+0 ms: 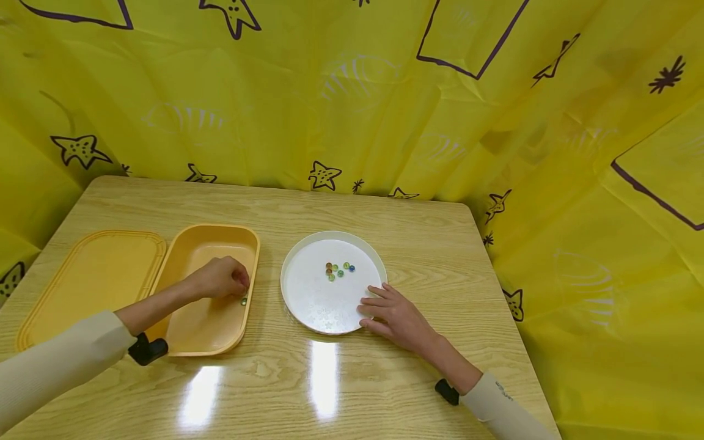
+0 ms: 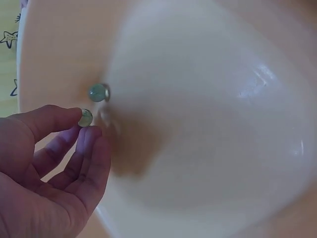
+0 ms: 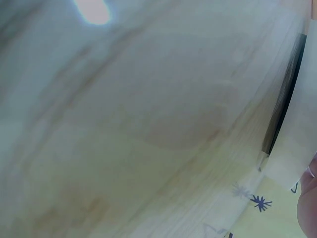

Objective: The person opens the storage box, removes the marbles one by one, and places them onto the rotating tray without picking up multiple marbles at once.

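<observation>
In the left wrist view my left hand (image 2: pixel 54 163) pinches a greenish marble (image 2: pixel 85 118) between thumb and fingertips. The head view has that hand inside the yellow plastic box (image 1: pixel 206 327), beside its right wall. Another green marble (image 1: pixel 244 301) lies in the box along the same wall, just below the fingers. To the right stands a round white tray (image 1: pixel 310 299) with several glass marbles (image 1: pixel 340 274), amber, green and blue, grouped near its middle. My right hand (image 1: pixel 396 318) rests at the tray's right rim, its fingers extended over the edge and holding nothing.
A yellow lid (image 1: pixel 90 284) lies flat on the wooden table (image 1: pixel 434 256), against the box's left side. A yellow patterned curtain (image 1: pixel 286 104) hangs behind the table and along its right side. Black wrist bands (image 1: pixel 148 349) sit on both forearms.
</observation>
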`<state>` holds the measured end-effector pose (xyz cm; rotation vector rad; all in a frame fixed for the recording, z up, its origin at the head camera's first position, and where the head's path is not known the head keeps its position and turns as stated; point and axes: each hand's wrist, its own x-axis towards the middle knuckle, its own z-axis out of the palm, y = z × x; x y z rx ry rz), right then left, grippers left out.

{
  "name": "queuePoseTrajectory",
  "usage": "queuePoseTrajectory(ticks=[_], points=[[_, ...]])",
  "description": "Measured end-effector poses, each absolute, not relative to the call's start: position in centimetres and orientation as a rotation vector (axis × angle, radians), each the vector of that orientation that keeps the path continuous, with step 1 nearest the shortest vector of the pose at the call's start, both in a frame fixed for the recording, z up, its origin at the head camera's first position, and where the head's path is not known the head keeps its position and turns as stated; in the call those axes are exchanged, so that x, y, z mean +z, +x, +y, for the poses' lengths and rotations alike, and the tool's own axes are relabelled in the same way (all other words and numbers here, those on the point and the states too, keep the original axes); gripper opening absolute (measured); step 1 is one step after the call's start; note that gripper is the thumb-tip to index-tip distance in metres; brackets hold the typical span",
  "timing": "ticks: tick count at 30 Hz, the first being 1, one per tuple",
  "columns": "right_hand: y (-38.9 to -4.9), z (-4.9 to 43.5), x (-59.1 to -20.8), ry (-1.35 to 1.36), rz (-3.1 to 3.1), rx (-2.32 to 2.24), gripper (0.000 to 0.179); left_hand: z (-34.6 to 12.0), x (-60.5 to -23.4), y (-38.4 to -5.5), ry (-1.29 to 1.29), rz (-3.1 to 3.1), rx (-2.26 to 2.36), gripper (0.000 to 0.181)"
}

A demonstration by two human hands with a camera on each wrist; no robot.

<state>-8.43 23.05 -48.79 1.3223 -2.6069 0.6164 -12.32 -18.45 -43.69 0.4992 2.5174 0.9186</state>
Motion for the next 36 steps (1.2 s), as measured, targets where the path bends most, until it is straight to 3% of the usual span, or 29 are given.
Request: queuePoseTrajectory(ticks=[12, 19, 36], points=[[-8.3, 23.0, -48.7, 1.319, -2.610, 0.637, 0.047, -19.0, -41.4, -13.3, 0.536, 2.614, 1.000, 0.002], [-8.3, 23.0, -48.7, 1.329, -2.580, 0.643, 0.047, -19.0, -39.3, -13.5, 0.493, 2.616, 1.116, 0.010], [-8.4, 23.0, -48.7, 1.336, -2.566, 0.656, 0.044, -15.0, -37.8, -14.5, 0.521, 2.643, 1.218, 0.010]])
